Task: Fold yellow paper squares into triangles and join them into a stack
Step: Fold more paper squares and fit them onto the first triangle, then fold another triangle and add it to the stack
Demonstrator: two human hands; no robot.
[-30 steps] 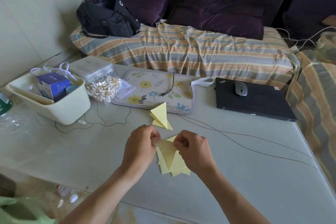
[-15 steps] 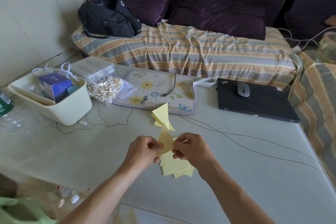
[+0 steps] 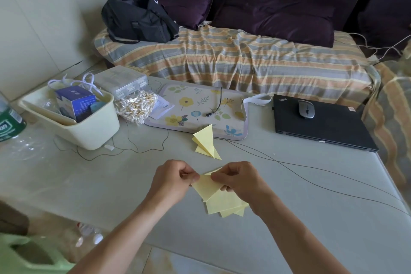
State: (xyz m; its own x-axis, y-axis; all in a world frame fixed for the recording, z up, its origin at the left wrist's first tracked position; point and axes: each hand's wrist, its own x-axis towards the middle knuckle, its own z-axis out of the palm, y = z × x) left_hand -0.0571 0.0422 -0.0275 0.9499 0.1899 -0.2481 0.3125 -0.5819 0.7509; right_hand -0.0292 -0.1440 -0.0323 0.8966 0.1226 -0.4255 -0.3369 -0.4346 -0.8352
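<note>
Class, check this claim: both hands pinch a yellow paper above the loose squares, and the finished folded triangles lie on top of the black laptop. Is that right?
Not quite. The head view shows the folded triangles on the table, at the floral mat's near edge, not on the laptop. The rest holds: left hand and right hand pinch a yellow paper above the loose squares.

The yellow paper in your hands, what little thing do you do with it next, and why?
Probably press the fold flat with the fingertips. The left hand and right hand both pinch the top edge of one yellow paper, lifted above the loose yellow squares. It looks half-folded, not yet as crisp as the folded triangles lying near the floral mat.
</note>
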